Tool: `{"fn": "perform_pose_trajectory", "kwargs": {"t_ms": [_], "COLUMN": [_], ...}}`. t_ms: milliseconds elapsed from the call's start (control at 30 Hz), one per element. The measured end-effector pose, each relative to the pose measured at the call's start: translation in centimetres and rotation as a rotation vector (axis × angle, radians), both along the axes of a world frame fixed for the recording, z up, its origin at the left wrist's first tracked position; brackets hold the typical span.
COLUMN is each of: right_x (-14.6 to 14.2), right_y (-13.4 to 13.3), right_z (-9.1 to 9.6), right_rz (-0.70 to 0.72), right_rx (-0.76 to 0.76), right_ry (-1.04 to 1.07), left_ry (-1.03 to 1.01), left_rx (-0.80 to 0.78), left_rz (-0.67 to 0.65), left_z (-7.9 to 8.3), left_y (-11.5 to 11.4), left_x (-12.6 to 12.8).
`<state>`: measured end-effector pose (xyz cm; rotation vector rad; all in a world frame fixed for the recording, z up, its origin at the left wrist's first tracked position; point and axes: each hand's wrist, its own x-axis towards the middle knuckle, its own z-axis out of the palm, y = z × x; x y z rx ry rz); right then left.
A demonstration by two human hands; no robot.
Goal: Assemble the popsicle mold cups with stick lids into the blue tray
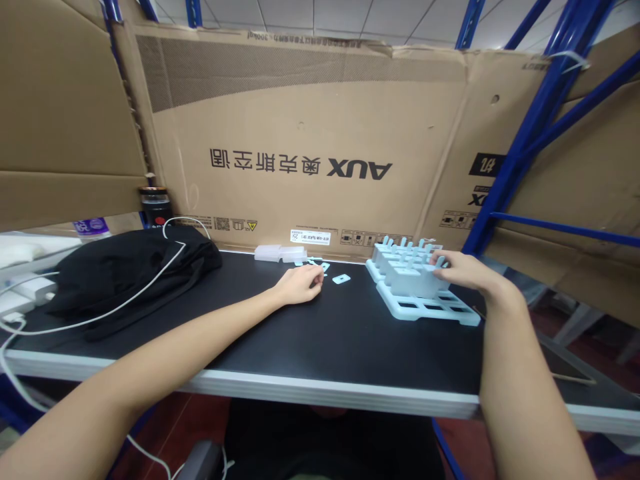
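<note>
White chargers (406, 272) stand upright on a tray (425, 311) at two o'clock on the table (350, 347). The right hand (463, 270) curls its fingers around the nearest one. The left hand (300, 285), fingers pinched narrow, lies at twelve, with a small white piece (341, 279) at its three o'clock.

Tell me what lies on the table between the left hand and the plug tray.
In the head view, a small pale-blue piece lies flat on the black table between the left hand and the tray.
</note>
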<state>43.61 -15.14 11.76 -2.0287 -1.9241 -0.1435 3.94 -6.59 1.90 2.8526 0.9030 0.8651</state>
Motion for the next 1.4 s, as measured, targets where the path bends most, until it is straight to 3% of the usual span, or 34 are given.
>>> {"fn": "perform_pose_trajectory", "kwargs": {"t_ms": [333, 500, 833, 1133, 1400], "right_x": [0.6, 0.6, -0.2, -1.6, -2.3], "right_y": [0.1, 0.4, 0.0, 0.1, 0.0], "right_z": [-0.6, -0.5, -0.2, -0.1, -0.2], "right_rz": [0.06, -0.016, -0.075, -0.21, -0.195], "right_rx": [-0.087, 0.034, -0.093, -0.177, -0.159], "right_ry": [0.054, 0.067, 0.022, -0.039, -0.035], "left_ry": [0.03, 0.043, 0.082, 0.146, 0.184], "left_rx": [-0.029, -0.023, -0.004, -0.002, -0.016], "left_rz": [0.033, 0.056, 0.095, 0.114, 0.135], "left_z": [0.1, 0.0, 0.1, 0.5, 0.7], "left_y": [-0.1, 0.2, 0.2, -0.1, -0.3], "left_x": [0.0, -0.1, -0.2, -0.3, -0.2]}}
